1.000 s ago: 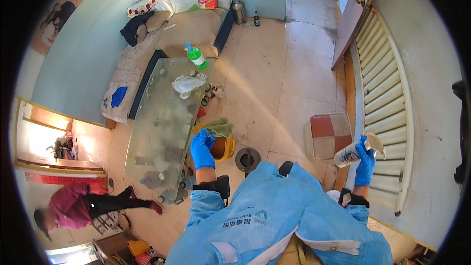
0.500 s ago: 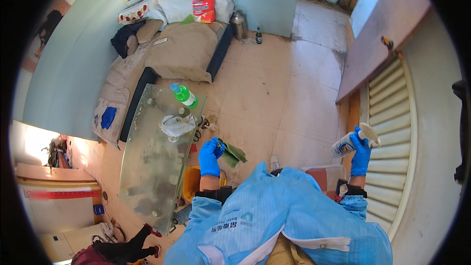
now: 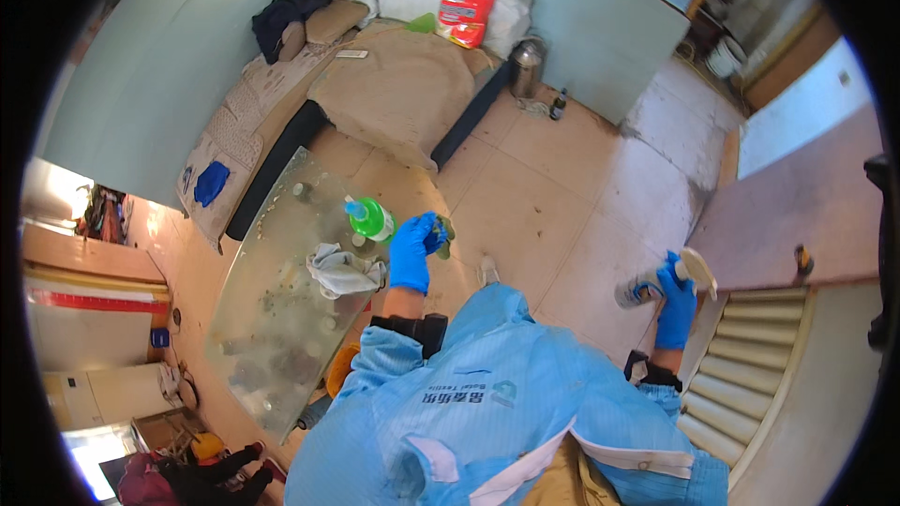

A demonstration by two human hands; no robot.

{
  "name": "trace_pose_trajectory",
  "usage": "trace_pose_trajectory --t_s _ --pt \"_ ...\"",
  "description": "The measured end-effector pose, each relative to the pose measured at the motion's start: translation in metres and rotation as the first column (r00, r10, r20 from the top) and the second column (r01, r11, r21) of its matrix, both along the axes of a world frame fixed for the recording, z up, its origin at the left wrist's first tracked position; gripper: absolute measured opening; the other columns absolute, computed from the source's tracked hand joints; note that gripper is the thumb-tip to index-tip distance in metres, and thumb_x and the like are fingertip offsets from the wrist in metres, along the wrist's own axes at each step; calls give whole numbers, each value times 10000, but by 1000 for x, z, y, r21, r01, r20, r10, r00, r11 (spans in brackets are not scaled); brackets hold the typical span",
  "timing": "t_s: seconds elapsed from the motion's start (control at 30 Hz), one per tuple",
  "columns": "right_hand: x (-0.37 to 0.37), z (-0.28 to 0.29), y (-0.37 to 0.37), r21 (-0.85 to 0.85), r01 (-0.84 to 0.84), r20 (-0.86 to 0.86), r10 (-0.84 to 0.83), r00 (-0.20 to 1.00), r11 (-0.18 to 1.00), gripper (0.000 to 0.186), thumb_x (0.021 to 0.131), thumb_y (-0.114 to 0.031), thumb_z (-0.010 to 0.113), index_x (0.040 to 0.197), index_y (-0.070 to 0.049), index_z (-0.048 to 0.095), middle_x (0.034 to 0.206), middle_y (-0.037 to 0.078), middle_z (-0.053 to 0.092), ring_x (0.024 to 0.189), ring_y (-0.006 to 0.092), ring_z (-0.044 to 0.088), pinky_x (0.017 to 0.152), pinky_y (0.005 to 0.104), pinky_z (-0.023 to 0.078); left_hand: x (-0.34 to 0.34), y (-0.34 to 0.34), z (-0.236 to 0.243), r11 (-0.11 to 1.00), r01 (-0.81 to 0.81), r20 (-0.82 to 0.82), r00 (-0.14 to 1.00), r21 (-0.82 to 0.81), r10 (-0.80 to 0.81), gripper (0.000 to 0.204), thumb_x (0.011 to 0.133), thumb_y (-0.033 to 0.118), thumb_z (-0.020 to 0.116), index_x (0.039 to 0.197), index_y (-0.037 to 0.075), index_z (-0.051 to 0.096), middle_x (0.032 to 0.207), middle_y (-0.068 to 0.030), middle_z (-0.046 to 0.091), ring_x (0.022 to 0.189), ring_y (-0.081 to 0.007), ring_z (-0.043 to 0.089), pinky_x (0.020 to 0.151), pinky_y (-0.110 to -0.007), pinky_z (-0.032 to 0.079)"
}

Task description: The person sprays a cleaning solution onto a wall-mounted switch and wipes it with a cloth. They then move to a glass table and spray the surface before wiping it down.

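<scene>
My left hand (image 3: pixel 411 251), in a blue glove, is closed round a bunched green cloth (image 3: pixel 447 236). It is beside a bright green bottle (image 3: pixel 375 220) with a blue top, which stands on the glass table (image 3: pixel 272 300); I cannot tell if they touch. A crumpled pale grey cloth (image 3: pixel 339 272) lies on the glass near my left wrist. Off to the right, my gloved right hand (image 3: pixel 677 307) grips a spray bottle (image 3: pixel 636 291) with a white trigger head, held in the air and tilted. Part of the green cloth is hidden by my fingers.
A covered sofa (image 3: pixel 394 84) stands behind the table, with a red packet (image 3: pixel 464 17) on it. A metal flask (image 3: pixel 527 66) and a dark bottle (image 3: pixel 559 105) stand on the floor. A door (image 3: pixel 787 197) is at right. Another person (image 3: pixel 187 478) is at lower left.
My view has swung round and my body has shifted. My left hand, with the green cloth, has come closer to the green bottle. The spray bottle remains in my right hand.
</scene>
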State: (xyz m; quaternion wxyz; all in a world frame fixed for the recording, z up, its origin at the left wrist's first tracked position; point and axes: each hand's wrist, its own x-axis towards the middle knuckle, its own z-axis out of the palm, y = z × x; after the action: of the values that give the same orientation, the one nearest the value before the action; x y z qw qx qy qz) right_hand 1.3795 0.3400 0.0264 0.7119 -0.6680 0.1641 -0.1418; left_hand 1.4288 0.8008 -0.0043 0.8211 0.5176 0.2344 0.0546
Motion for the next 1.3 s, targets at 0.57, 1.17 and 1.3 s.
trace_pose_trajectory --t_s 0.57,1.17,1.3 --pt "399 14 103 -81 -289 -83 282 956 954 479 875 -117 695 1327 -3 585 1200 65 615 1090 189 583 966 333 457 243 110 32 974 -223 59 972 -46 225 199 929 249 689 889 57 655 780 -37 649 711 -137 630 702 -273 530" --pt "764 42 388 -148 -840 -155 826 541 522 492 868 -156 699 1332 -39 586 1228 69 602 1104 208 582 973 358 469 254 214 128 158 -975 131 178 155 975 160 940 180 672 980 26 658 871 -64 680 776 -160 652 739 -290 536" --pt "765 25 452 -76 -897 -164 882 442 436 472 883 -165 706 1319 -28 589 1236 80 600 1115 206 583 977 358 474 214 237 140 -23 -984 260 24 174 965 163 939 185 676 963 24 657 866 -61 679 808 -168 658 767 -304 542"
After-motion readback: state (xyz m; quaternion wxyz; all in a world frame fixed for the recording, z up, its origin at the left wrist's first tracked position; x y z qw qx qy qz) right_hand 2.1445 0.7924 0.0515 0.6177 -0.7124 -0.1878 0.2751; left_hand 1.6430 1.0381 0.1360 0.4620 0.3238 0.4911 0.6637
